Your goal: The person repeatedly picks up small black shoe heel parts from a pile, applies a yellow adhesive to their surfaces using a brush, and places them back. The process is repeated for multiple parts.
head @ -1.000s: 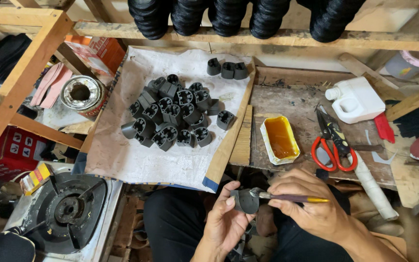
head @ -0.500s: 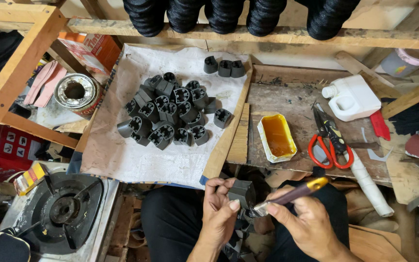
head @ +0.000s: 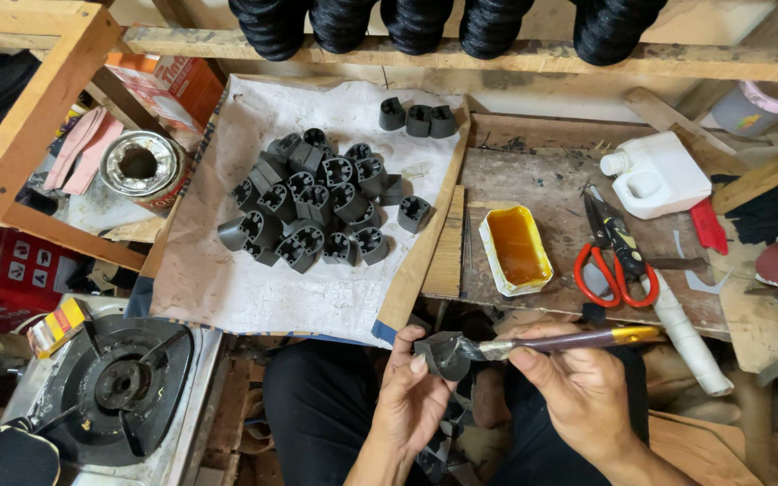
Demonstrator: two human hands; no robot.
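My left hand grips a small black heel-shaped piece just below the bench edge. My right hand holds a brush with a dark handle and yellow end, its bristles touching the piece. On the white paper lies a pile of several similar black pieces, with three more set apart at the back. A yellow tub of amber glue sits on the wooden board to the right of the paper.
Red-handled scissors, a white plastic jug and a white roll lie on the bench at right. A metal tin stands left of the paper. A gas stove is at lower left. Black spools hang along the top beam.
The brush has swung from angled downwards to nearly level, with its tip on the piece. Both hands have shifted slightly with the piece.
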